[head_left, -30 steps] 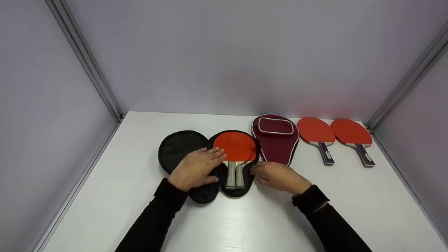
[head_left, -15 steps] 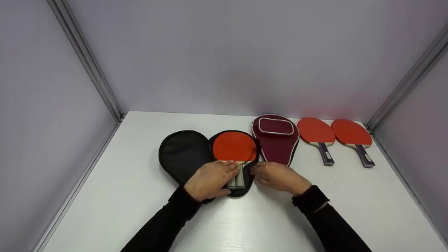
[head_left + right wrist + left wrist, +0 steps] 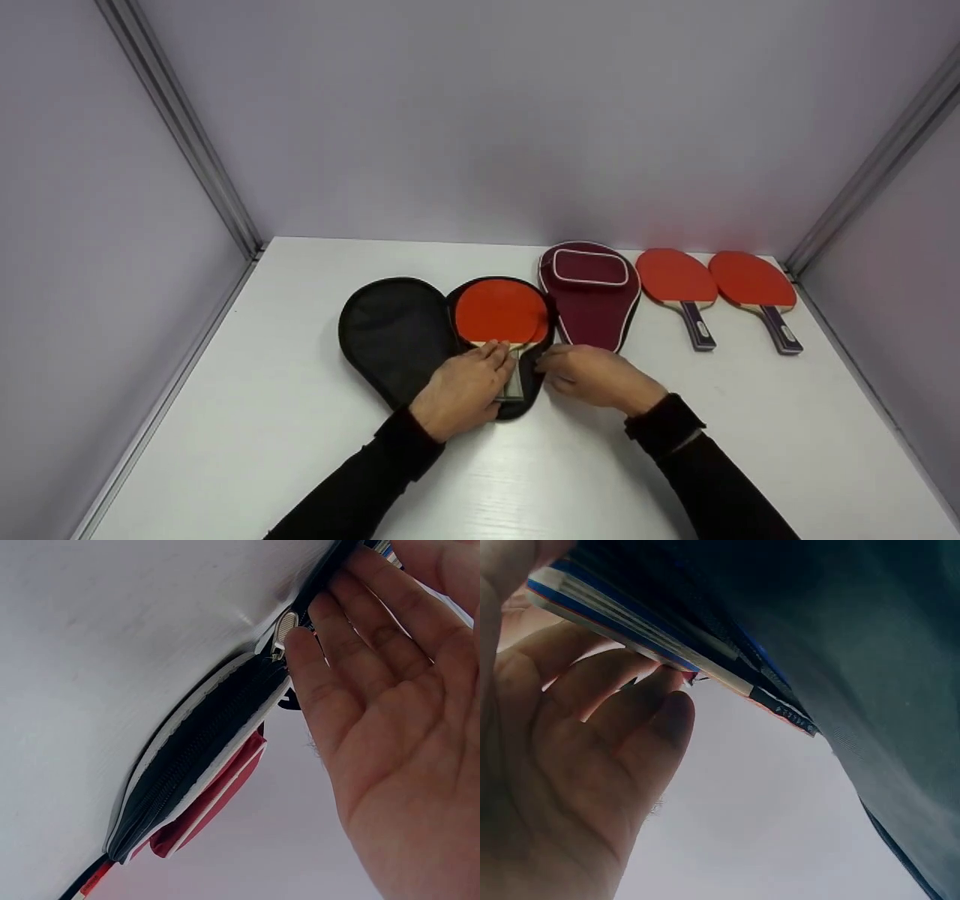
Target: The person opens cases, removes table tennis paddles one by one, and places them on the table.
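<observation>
My left hand (image 3: pixel 465 386) rests its fingers over the handles of two red table tennis paddles (image 3: pixel 499 311), which overlap inside an opened black paddle case (image 3: pixel 534 397). Its other half, the black lid (image 3: pixel 394 330), lies folded out to the left, partly under the left wrist. In the left wrist view, my fingers (image 3: pixel 641 701) touch the side of a blue-striped handle (image 3: pixel 622 619). My right hand (image 3: pixel 596 375) stays at the case's right edge, fingertips touching it. In the right wrist view, the right fingers (image 3: pixel 330 690) are nearly straight beside a metal zipper pull (image 3: pixel 285 630).
Just behind the right hand lies a maroon paddle case (image 3: pixel 592 304) with white piping, against the black case. Further right lie two more red paddles, one (image 3: pixel 677 277) beside the other (image 3: pixel 752 283), handles toward me. Walls enclose the white table (image 3: pixel 300 412).
My left hand has moved right and toward me, from the lid and the paddle's edge onto the handles, uncovering more of the lid. The right hand keeps its place.
</observation>
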The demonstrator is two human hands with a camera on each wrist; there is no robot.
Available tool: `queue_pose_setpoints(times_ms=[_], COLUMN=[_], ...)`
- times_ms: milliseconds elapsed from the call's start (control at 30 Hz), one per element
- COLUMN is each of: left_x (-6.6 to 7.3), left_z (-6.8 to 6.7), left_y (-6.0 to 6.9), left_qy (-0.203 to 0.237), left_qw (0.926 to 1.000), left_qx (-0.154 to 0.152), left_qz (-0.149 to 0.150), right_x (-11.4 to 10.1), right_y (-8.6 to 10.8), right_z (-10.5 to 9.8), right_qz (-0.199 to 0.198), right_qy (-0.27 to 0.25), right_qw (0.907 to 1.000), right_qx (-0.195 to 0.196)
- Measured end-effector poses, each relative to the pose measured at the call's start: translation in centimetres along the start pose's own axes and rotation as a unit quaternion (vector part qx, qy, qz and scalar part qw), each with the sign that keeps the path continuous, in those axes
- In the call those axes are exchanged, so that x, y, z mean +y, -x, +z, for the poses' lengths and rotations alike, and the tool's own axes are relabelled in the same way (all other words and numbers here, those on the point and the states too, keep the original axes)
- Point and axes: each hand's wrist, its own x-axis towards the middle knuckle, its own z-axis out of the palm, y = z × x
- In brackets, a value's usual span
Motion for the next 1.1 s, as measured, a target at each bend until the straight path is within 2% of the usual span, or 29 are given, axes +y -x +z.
queue_pose_setpoints(times_ms=[267, 667, 733, 867, 1000, 1100], left_x=[-0.7, -2.1, -2.3, -2.7, -3.4, -4.0], left_z=[-0.8, -1.6, -1.8, -2.2, -2.7, -3.0], left_y=[0.0, -0.2, -0.2, -0.1, 0.0, 0.1], left_qy=[0.009, -0.015, -0.035, -0.060, -0.043, -0.032], left_qw=[0.9993, 0.9919, 0.9915, 0.9926, 0.9933, 0.9913], left_qx=[0.034, 0.122, 0.122, 0.099, 0.091, 0.108], left_qz=[-0.010, -0.031, -0.029, -0.037, -0.058, -0.068], right_x=[-0.1, 0.2, 0.3, 0.3, 0.3, 0.2], right_y=[0.0, -0.2, -0.2, -0.2, -0.1, 0.0], right_z=[-0.2, 0.1, 0.2, 0.1, 0.1, 0.0], right_qz=[0.001, 0.013, 0.015, 0.019, 0.023, 0.020], right_qy=[0.001, -0.008, -0.012, -0.016, -0.017, -0.016], right_qw=[1.0000, 0.9998, 0.9998, 0.9996, 0.9995, 0.9996], right_qx=[-0.002, -0.009, -0.010, -0.011, -0.013, -0.012])
